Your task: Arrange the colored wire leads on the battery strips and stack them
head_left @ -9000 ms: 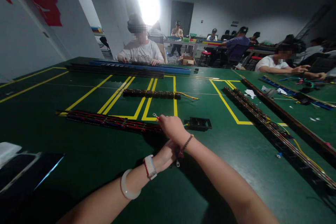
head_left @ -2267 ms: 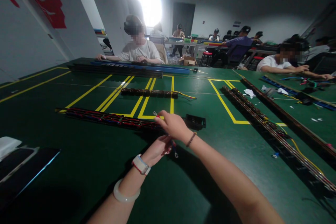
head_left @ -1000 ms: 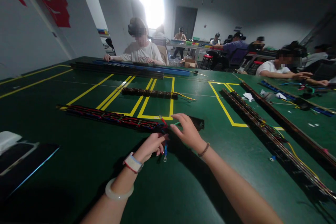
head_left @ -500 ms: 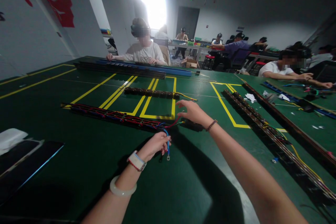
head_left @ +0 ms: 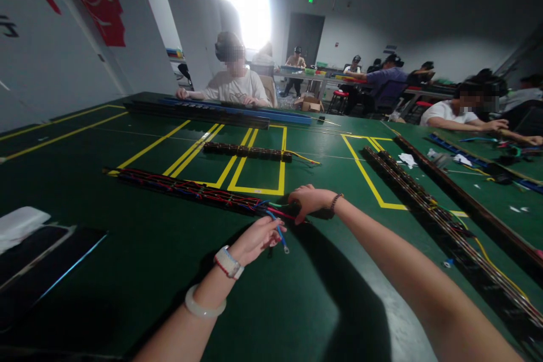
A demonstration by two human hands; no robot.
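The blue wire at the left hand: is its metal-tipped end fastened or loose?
Loose: the blue wire sticks out past the left hand, its metal ring joined to nothing visible.

The left forearm [head_left: 178, 331] rises from the bottom edge and slants forward to the right; the left hand [head_left: 266, 231] has its fingers bent in a loose pinch. The right forearm [head_left: 407, 271] reaches in from the lower right corner. Farther forward, the right hand [head_left: 306, 202] arches leftward, fingers curled downward. The two hands are near each other, yet apart.
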